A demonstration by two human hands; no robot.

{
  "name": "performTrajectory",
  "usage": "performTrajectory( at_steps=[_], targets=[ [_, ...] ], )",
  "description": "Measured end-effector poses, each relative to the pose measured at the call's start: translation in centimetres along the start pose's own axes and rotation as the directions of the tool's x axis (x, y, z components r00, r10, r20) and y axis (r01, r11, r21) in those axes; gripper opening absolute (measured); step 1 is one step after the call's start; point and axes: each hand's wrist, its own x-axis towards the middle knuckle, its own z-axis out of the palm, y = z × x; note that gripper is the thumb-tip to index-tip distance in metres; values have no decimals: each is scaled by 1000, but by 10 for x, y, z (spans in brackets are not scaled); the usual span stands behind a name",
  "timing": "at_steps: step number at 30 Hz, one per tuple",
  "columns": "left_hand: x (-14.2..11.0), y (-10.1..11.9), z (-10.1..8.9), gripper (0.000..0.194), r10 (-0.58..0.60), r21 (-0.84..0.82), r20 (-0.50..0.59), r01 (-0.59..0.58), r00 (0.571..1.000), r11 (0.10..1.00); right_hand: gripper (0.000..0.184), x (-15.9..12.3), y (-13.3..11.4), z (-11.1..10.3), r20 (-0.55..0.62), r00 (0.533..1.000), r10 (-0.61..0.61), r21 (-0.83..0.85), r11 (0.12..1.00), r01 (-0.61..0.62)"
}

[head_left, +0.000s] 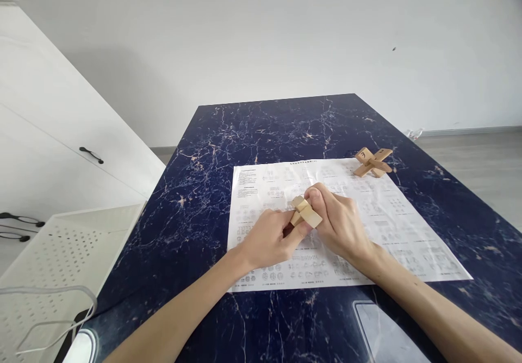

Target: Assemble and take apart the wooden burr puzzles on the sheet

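Between both hands, above a printed sheet [253,276], is a light wooden burr puzzle [309,216] made of crossed blocks. My left hand [271,237] is closed on its lower left side, thumb along the bottom edge. On the other side, my right hand [340,219] is closed with its fingers curled against the puzzle, hiding part of it. A second wooden puzzle [372,163], shaped like crossed bars with dark marks on its ends, rests at the sheet's far right corner. The sheet carries small diagrams and text that I cannot read.
The sheet lies on a dark blue marbled table [261,129]. White cabinets [61,118] with black handles stand at the left. Beside the table is a perforated white surface [69,260] with a white cable [49,289]. A pale wall [265,37] rises behind.
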Motion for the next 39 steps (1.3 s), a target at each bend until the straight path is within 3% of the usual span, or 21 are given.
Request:
performTrajectory(
  at_steps=[7,13,17,21,24,27,29,32,36,39],
  targets=[
    [-2,0,3,45,-16,-16,-10,16,1000,1000,39,-2,4,4,-33,998,-60,-45,997,59],
    [-2,0,5,43,50,59,-54,-47,997,997,37,-3,2,4,-70,996,-61,-9,998,61],
    [-2,-1,9,38,86,119,-134,-70,987,990,38,-1,-1,4,-91,995,-26,110,993,36],
    [-6,-4,12,40,150,152,-218,-118,964,981,42,-2,0,4,-61,992,107,324,943,-82],
    [-8,-8,8,44,123,50,-286,-114,950,992,47,-3,2,3,-10,984,178,466,871,-153],
    [-7,-12,1,65,118,-65,-353,-150,928,987,47,-4,2,1,20,988,154,515,845,-142],
    [-6,-13,-1,72,184,-92,-330,-226,926,970,46,-4,1,0,31,993,117,534,838,-116],
    [-6,-13,-2,64,264,-105,-285,-304,921,947,44,-5,0,-1,31,996,86,558,825,-89],
    [-7,-11,-2,63,306,-113,-268,-345,914,932,30,-8,0,-3,15,998,66,585,809,-63],
    [-7,-11,-2,61,303,-117,-203,-331,931,936,25,-11,1,-4,49,997,59,628,775,-76]
  ],
)
